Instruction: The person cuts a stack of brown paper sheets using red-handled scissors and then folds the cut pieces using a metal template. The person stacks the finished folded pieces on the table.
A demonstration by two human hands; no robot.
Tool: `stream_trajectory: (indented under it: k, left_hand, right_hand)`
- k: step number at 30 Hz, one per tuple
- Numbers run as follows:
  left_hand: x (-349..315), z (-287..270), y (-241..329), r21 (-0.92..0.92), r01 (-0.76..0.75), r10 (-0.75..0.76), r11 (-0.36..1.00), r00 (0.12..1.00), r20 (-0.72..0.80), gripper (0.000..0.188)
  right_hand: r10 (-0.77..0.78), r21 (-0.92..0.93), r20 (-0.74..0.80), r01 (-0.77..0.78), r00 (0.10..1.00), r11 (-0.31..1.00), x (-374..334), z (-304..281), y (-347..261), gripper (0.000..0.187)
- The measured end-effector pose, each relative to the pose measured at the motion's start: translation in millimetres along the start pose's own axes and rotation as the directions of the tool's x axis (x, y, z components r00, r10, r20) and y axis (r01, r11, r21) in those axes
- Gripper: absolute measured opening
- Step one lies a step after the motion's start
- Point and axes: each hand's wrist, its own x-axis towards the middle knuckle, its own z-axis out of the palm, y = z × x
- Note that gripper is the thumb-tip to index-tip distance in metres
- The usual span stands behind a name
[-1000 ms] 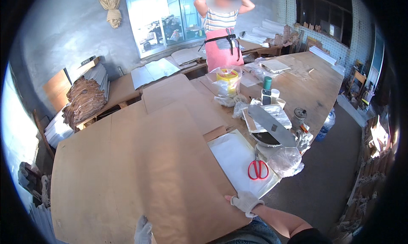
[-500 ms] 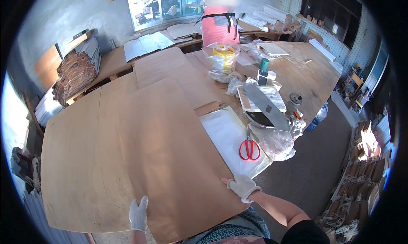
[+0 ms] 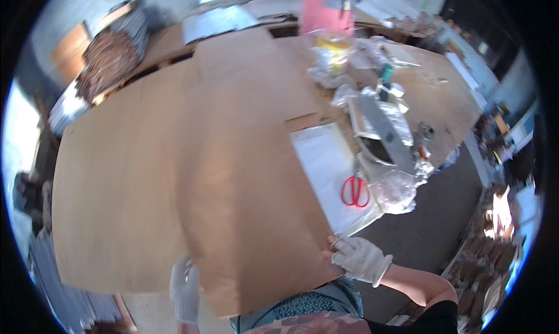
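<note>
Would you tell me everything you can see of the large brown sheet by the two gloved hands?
The brown sheet looks like thin paper, plain, with soft ripples and a shaded band along it. It lies on the wooden table, its near end apparently reaching past the table's edge. The right hand touches its right edge near the corner; the left hand is at its left edge, grip unclear.

scissors (image 3: 356, 185) lie on paper (image 3: 317, 159), right of the sheet (image 3: 256, 235).
</note>
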Motion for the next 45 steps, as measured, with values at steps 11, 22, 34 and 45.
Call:
stream_trajectory:
  k: [11,22,34,45]
  left_hand:
    - [11.7,-43.8,-5.9,0.506,-0.647,0.398,0.571,0.757,0.519,0.040]
    - [32.6,13.8,-1.9,0.365,-0.197,0.266,0.910,0.952,-0.151,0.047]
    - [60.0,50.3,-6.1,0.885,-0.165,0.646,0.435,0.742,-0.180,0.015]
    - [77.7,91.7,20.6,0.697,-0.534,0.605,0.479,0.776,0.179,0.041]
  right_hand:
    - [-0.037,0.255,0.397,-0.072,0.917,0.964,48.5,-57.9,5.3,0.051]
    - [0.924,0.961,-0.079,-0.218,0.374,0.171,125.1,24.1,26.5,0.030]
    - [0.759,0.625,-0.141,-0.537,0.636,0.566,157.4,72.0,35.6,0.024]
    - [0.580,-0.223,-0.298,-0.645,0.759,0.730,183.5,44.7,27.6,0.048]
